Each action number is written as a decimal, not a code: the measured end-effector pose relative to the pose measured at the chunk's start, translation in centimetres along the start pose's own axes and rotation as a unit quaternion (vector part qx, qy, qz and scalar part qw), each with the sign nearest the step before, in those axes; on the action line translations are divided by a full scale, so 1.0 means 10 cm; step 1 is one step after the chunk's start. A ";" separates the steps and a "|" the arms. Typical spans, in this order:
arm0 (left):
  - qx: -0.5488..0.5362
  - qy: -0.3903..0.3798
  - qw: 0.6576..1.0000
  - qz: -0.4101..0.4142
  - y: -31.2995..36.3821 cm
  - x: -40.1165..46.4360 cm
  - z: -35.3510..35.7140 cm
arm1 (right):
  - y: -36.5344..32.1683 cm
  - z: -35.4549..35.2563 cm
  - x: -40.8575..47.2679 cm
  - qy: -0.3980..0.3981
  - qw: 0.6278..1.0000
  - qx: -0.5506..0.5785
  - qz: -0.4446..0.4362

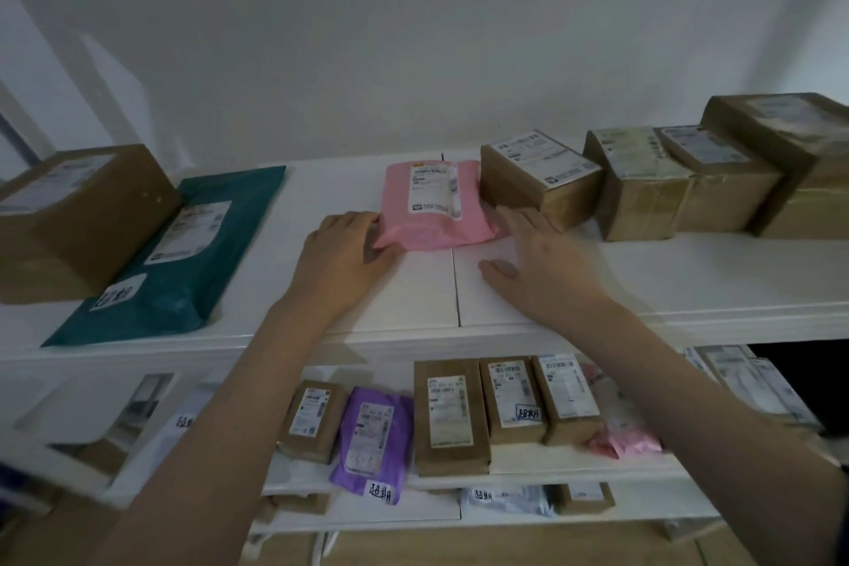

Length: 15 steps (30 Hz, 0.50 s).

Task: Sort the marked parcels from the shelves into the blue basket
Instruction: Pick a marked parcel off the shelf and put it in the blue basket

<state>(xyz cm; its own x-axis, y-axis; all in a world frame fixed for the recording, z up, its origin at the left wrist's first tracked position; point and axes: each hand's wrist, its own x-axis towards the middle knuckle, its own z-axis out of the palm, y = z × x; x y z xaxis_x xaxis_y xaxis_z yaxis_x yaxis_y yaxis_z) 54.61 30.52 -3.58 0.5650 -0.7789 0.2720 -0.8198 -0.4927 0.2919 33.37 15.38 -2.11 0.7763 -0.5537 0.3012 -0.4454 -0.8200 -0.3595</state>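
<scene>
**Head view: both hands at a pink mailer on the upper shelf**

Head camera looks down along two bare forearms reaching onto a white shelf (528, 299). A pink mailer (434, 207) lies flat near the middle of that shelf, its white shipping label facing up. The left hand (342, 253) sits at the mailer's near left corner, fingers bent and touching the edge of the plastic; whether they pinch it or only press against it cannot be told. The right hand (537, 262) lies just right of the mailer with fingers straight and spread, fingertips at the mailer's right edge and close to the front of a small brown box (537, 182), thumb stretched out over the bare shelf. It holds nothing.

Far left on the same shelf a large cardboard box (78, 221) stands beside a teal mailer (179, 257), which carries a handwritten white tag (117, 292) at its near end. To the right of the small brown box a row of taped brown boxes (680, 184) runs toward the shelf's right end.

On the lower shelf (574, 466) stand several small brown boxes with labels, a purple mailer (370, 439) with a handwritten tag, and a second pink mailer (629, 439) partly hidden behind the right forearm.
</scene>
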 end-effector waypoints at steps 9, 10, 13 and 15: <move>-0.073 0.017 0.997 0.030 -0.37 -0.48 -0.32 | -0.54 0.11 -0.03 0.044 0.998 -0.002 -0.045; -0.094 0.018 0.995 0.033 -0.46 -0.54 -0.39 | -0.66 0.15 -0.01 0.046 0.998 -0.004 -0.048; -0.157 0.015 0.987 0.039 -0.73 -0.72 -0.66 | -1.08 0.29 0.05 0.050 0.997 -0.003 -0.056; -0.164 0.017 0.985 0.050 -0.95 -0.83 -0.87 | -1.40 0.40 0.08 0.039 0.998 0.007 -0.049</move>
<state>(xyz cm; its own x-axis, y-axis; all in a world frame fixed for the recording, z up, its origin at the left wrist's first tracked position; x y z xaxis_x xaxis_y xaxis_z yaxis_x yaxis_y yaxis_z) 58.57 45.01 -0.66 0.4896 -0.8014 0.3435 -0.8004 -0.2568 0.5417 41.98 27.04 -0.33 0.7782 -0.4810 0.4038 -0.3625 -0.8691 -0.3366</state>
